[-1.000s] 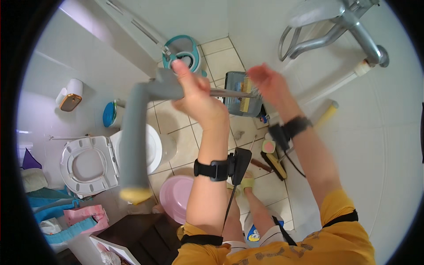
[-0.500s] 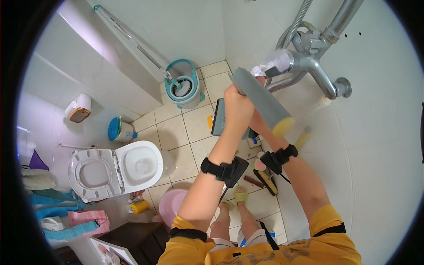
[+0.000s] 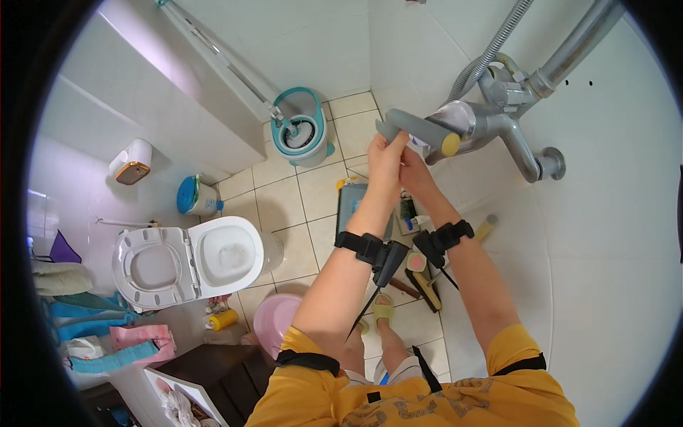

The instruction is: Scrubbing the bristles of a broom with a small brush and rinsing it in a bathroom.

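Grey bar-headed tool (image 3: 425, 131) held up near chrome mixer tap (image 3: 489, 122).
Left hand (image 3: 385, 169) fingers wrapped at its neck; right hand (image 3: 417, 174) alongside, grip hidden, can't tell. Pairing probably steadies the head.

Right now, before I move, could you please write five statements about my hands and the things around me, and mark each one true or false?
1. The left hand holds the grey tool with a yellow end. True.
2. The right hand is far from the left hand. False: it is close beside it.
3. The mop stands in the white and teal bucket. True.
4. The toilet has its lid closed. False: its bowl is open to view.
5. The basin on the floor is blue. False: it is pink.
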Demonstrator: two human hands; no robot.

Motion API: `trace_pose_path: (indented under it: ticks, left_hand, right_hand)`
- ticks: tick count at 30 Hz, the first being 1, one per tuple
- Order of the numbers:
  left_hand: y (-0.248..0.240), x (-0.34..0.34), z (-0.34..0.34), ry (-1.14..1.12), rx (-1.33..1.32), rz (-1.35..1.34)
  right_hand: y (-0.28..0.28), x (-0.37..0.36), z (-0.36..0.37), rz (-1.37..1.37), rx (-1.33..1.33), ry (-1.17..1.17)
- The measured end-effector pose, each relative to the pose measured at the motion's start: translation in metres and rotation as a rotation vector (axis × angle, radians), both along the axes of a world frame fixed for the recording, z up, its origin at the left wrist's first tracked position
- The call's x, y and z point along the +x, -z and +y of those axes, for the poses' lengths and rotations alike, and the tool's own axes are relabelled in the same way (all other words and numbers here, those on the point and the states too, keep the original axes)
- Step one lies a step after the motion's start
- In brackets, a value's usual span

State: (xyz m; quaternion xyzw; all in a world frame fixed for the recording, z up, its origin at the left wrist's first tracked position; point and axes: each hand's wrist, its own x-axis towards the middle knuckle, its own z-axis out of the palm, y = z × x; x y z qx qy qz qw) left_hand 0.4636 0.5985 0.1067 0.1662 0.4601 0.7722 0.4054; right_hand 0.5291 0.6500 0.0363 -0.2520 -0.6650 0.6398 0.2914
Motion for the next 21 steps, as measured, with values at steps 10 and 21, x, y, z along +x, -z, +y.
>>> trace_pose_path:
  ticks: [10,21]
  left_hand:
    - [0.066,0.003,-0.002,0.076,-0.163,-0.159]
    - [0.135,0.030,0.027,-0.331,-0.299,0.648]
  right_hand:
    - [0.037,0.017,0.006,0.036,-0.178,-0.047]
    - [0.100,0.029,0.013,-0.075,-0.319,0.075]
